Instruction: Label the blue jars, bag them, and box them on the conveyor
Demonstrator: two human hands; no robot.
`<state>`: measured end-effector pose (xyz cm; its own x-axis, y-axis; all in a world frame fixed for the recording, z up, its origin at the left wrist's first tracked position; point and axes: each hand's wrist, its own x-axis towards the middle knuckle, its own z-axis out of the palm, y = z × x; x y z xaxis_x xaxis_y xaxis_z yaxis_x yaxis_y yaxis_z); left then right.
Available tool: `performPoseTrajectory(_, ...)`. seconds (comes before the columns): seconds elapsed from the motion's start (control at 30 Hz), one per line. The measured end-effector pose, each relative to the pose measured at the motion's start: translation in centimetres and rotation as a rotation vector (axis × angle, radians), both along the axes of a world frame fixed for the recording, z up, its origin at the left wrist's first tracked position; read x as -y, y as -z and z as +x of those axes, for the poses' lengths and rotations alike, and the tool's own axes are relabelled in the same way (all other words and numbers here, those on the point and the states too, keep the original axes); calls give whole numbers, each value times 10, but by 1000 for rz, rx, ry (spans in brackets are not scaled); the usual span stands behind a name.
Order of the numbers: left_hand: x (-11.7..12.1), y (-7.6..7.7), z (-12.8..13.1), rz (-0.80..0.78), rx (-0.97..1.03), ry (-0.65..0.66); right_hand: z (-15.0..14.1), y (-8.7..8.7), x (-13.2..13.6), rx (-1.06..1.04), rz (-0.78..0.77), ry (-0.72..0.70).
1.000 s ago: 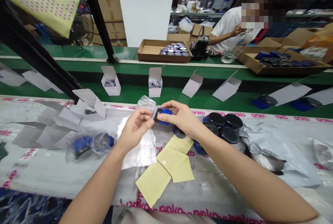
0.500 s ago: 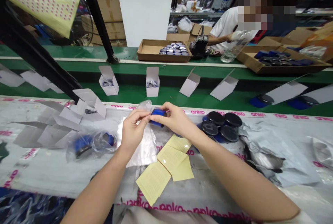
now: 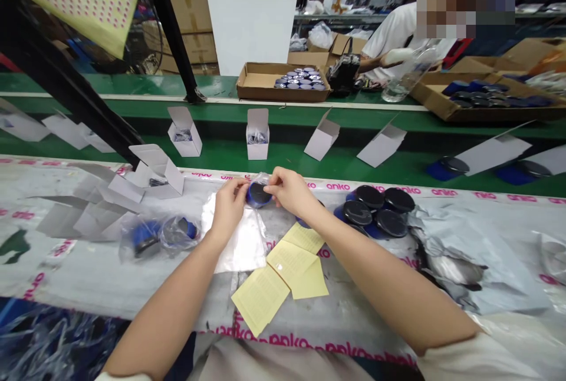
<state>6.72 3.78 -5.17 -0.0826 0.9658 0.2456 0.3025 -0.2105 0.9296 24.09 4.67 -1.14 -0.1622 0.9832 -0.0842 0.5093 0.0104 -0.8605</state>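
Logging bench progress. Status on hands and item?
Left hand, right hand on blue cylinder in clear plastic bag. Yellow leaflets just below; more blue cylinders to the right.

Bench (image 3: 101,292) under printed plastic — yellow leaflets (image 3: 260,300), black-lidded blue canisters (image 3: 357,213), white cartons (image 3: 91,216)

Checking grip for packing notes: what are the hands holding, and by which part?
The left hand and right hand hold a blue round canister in a clear plastic bag by its curved sides.
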Motion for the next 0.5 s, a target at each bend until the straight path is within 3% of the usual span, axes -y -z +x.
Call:
performPoseTrajectory(0.27,-6,-3,-4,19,-153,66,-6,-8,-2,238,96,-247)
performPoseTrajectory(0.5,-3,-11,-7,-32,-105,95,7,-30,2,262,153,-240)
